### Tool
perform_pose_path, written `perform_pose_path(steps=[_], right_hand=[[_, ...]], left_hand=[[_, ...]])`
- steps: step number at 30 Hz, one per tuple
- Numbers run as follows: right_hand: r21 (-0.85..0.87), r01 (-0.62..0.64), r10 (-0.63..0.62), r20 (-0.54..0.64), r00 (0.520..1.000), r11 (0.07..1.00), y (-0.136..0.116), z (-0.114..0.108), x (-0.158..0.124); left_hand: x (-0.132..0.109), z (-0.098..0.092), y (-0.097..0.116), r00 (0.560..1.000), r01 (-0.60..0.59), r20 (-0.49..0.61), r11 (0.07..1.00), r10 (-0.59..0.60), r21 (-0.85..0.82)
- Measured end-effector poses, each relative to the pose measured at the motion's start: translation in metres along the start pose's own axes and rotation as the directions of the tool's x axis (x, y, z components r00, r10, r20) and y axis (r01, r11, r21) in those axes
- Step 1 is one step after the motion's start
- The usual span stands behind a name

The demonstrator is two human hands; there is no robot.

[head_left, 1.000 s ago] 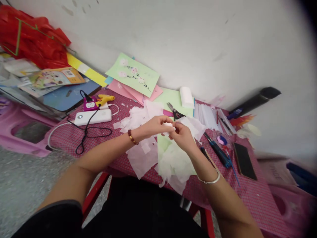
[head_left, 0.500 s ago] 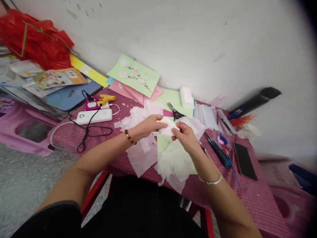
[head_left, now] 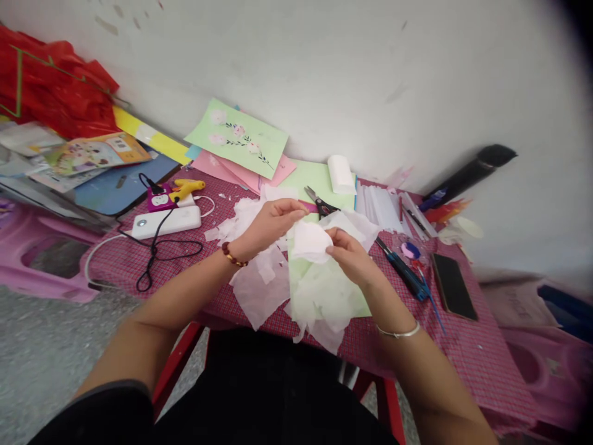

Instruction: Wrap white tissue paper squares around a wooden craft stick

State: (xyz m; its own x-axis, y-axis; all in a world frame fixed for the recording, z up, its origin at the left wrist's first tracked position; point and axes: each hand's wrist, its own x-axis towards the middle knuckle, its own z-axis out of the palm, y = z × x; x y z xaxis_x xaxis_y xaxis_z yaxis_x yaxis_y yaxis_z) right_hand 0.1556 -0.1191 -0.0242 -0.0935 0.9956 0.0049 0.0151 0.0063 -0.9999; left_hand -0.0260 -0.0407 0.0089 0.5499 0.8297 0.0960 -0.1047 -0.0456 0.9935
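Note:
In the middle of the head view, my right hand (head_left: 346, 252) pinches a small white piece of thin paper (head_left: 311, 242) by its right edge. My left hand (head_left: 277, 224) is just above and left of that piece, thumb and fingertips pressed together; whether anything is between them I cannot make out. Below my hands, loose sheets of thin white tissue paper (head_left: 262, 290) and torn scraps lie over a light green sheet (head_left: 296, 296). Black-handled scissors (head_left: 322, 204) rest open-bladed just beyond my hands.
A green card with flowers (head_left: 238, 139) and a paper roll (head_left: 341, 175) are at the back. At left lie a white power bank (head_left: 167, 221), black cable and yellow glue gun (head_left: 188, 187). A blue-handled tool (head_left: 405, 275) and phone (head_left: 454, 286) are at right.
My left hand has come off the white paper and moved up and left. The paper now hangs flatter from my right hand. The whole view has shifted slightly.

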Motion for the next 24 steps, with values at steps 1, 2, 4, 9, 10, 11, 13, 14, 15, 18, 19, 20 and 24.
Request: perform_pose_path(steps=[1,2,4,9,10,11,13,14,15,18,19,20,24], right_hand=[[0.053,-0.007,0.01,-0.06,0.998,0.999,0.002,0.0,0.003],[0.084,-0.011,0.021,-0.119,0.993,0.996,0.004,0.002,0.006],[0.097,-0.016,0.036,-0.209,0.977,0.995,0.007,0.008,0.013],[0.133,-0.01,0.055,-0.338,0.939,0.991,0.009,0.022,0.02],[0.152,-0.01,0.061,-0.334,0.941,0.988,0.009,0.024,0.02],[0.168,-0.01,0.064,-0.324,0.944,0.986,0.008,0.027,0.019],[0.214,0.018,0.05,-0.311,0.949,0.977,0.005,0.033,0.019],[0.252,0.048,0.034,-0.312,0.949,0.967,0.003,0.036,0.018],[0.299,0.085,0.014,-0.315,0.949,0.95,0.001,0.037,0.017],[0.464,0.171,-0.021,-0.311,0.95,0.869,-0.007,0.034,0.012],[0.504,0.177,-0.022,-0.298,0.954,0.845,-0.009,0.029,0.01],[0.535,0.173,-0.02,-0.279,0.96,0.827,-0.01,0.023,0.006],[0.565,0.151,-0.03,-0.217,0.976,0.811,-0.006,-0.014,-0.01]], left_hand=[[0.0,0.0,0.001,1.0,-0.008,-0.001,1.0,0.008,0.028],[0.0,0.001,0.001,1.0,-0.014,-0.022,0.999,0.014,0.036],[0.001,0.003,-0.004,0.992,-0.017,-0.122,1.0,0.015,-0.018],[-0.002,0.003,-0.028,0.97,0.096,-0.214,0.991,-0.115,-0.097],[-0.003,0.005,-0.033,0.977,0.098,-0.182,0.993,-0.108,-0.066],[-0.004,0.007,-0.036,0.983,0.078,-0.163,0.996,-0.082,-0.033],[-0.005,0.014,-0.042,0.981,0.002,-0.192,1.0,0.001,0.015],[-0.004,0.017,-0.043,0.973,-0.028,-0.227,0.999,0.035,0.035],[-0.003,0.02,-0.044,0.965,-0.047,-0.255,0.997,0.06,0.056],[0.003,0.021,-0.046,0.956,-0.1,-0.263,0.986,0.132,0.131],[0.005,0.017,-0.045,0.953,-0.127,-0.255,0.979,0.165,0.161],[0.007,0.012,-0.044,0.946,-0.156,-0.254,0.969,0.202,0.19],[0.007,-0.02,-0.027,0.896,-0.229,-0.31,0.93,0.317,0.289]])
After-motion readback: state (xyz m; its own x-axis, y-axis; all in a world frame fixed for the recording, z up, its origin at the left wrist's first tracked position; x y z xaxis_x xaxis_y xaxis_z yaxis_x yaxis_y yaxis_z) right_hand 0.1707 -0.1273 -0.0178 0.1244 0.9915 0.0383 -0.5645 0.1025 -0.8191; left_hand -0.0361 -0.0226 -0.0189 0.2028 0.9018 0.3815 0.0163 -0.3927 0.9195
